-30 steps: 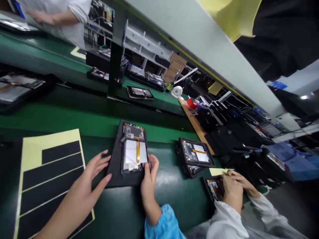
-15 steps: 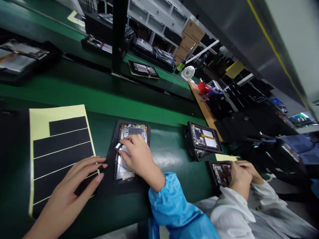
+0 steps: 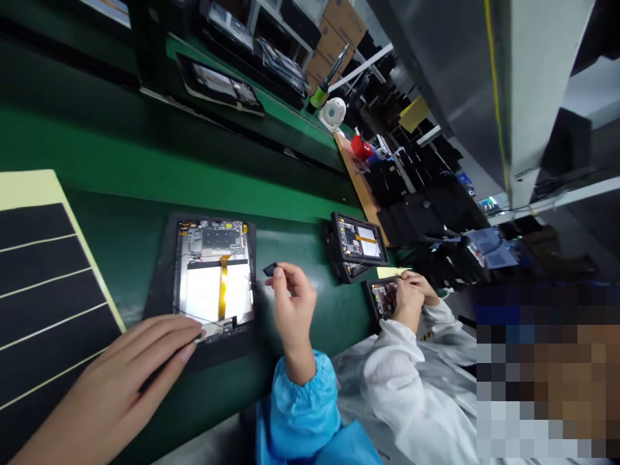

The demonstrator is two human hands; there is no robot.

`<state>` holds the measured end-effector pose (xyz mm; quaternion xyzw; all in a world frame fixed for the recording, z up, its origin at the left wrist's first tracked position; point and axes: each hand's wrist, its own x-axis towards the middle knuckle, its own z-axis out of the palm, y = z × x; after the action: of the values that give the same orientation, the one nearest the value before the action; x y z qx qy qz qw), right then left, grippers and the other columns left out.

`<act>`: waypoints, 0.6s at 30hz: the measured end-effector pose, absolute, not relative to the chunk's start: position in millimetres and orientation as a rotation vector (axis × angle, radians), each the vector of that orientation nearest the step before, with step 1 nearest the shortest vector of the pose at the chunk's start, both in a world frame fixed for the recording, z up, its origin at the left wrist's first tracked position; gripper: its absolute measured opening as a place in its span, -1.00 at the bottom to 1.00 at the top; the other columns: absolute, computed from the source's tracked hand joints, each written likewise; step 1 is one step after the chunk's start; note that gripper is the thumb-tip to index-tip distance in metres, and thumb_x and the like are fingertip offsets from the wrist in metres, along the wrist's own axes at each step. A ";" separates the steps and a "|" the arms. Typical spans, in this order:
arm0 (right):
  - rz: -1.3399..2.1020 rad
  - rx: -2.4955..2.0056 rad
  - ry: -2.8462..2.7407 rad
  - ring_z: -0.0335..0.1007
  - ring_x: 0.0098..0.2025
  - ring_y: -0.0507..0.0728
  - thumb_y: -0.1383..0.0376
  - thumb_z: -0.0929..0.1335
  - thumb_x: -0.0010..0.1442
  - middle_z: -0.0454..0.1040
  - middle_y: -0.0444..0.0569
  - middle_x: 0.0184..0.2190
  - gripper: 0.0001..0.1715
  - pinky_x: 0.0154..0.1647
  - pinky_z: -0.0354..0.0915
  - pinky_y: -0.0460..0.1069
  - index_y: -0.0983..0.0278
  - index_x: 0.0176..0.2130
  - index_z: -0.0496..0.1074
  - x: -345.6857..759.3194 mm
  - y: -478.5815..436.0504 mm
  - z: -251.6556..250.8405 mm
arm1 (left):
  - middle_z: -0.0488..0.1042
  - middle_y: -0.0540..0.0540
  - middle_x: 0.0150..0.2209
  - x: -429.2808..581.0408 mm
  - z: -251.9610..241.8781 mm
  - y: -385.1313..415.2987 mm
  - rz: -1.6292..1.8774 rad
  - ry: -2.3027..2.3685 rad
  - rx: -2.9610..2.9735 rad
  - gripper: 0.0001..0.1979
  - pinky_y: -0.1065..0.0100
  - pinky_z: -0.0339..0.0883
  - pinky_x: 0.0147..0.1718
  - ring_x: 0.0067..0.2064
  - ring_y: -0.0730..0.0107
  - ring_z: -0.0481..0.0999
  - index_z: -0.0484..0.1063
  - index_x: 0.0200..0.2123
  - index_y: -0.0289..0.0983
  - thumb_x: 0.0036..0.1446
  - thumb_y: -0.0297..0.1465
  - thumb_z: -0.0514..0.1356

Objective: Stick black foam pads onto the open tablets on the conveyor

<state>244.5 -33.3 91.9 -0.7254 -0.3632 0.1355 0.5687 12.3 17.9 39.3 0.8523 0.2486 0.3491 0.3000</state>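
Observation:
An opened tablet lies on a black mat on the green table, its circuit board, white battery and orange ribbon cable exposed. My left hand is at its lower left corner, thumb and fingers closed on a small dark piece. To the right of the tablet, my right hand is raised in a pinch on a small black piece. A yellow sheet with black adhesive strips lies at the left, partly behind my left hand.
Stacked device frames stand to the right. Beyond them a co-worker's hands work on another device. Across the back are a tablet on a ledge, a small white fan and cardboard boxes.
My right hand has moved off the tablet to its right, with the black piece in its fingers. My left hand has come to the tablet's lower left corner. The view has shifted right.

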 end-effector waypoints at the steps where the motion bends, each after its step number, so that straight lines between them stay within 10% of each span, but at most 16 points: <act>1: 0.371 -1.683 -0.755 0.68 -0.35 0.12 0.20 0.44 0.36 0.69 -0.07 -0.36 -0.85 -0.29 0.52 -0.04 0.23 -0.18 0.59 248.2 -42.1 91.5 | 0.61 -0.02 0.02 20.1 45.7 17.9 0.938 0.644 2.255 -0.60 -0.01 0.72 -0.14 -0.04 0.15 0.68 0.56 0.12 -0.20 0.55 -0.24 -0.04; 10: 0.747 -1.428 -0.226 0.72 -0.40 0.12 0.24 0.64 -0.06 0.63 -0.19 -0.45 -0.55 -0.31 0.59 -0.08 0.22 -0.16 0.56 247.0 -79.2 68.6 | 0.51 -0.01 0.25 50.4 30.0 18.5 0.779 0.232 2.526 -0.49 0.21 0.48 0.33 0.28 0.28 0.52 0.55 0.23 -0.17 0.48 -0.54 -0.09; 14: 0.768 -1.527 -0.283 0.69 -0.42 0.12 0.16 0.66 -0.03 0.66 -0.10 -0.42 -0.56 -0.37 0.56 -0.07 0.27 -0.16 0.67 244.8 -86.4 59.4 | 0.48 -0.02 0.29 49.5 8.8 28.1 0.677 0.152 2.602 -0.35 0.12 0.09 0.56 0.39 0.29 0.39 0.51 0.29 -0.20 0.35 -0.68 -0.14; 18: 0.815 -1.620 -0.410 0.60 -0.50 0.11 0.02 0.63 0.05 0.63 -0.06 -0.51 -0.58 -0.49 0.44 -0.07 0.29 -0.26 0.68 251.2 -93.2 55.4 | 0.48 -0.02 0.29 40.6 11.7 44.0 0.749 0.107 2.658 -0.46 0.10 0.12 0.56 0.40 0.29 0.38 0.50 0.30 -0.22 0.44 -0.60 -0.08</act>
<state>251.2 -93.2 55.4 -0.6984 -0.1766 0.3511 0.5981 40.6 44.0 11.7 0.9447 0.0381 0.2660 0.1877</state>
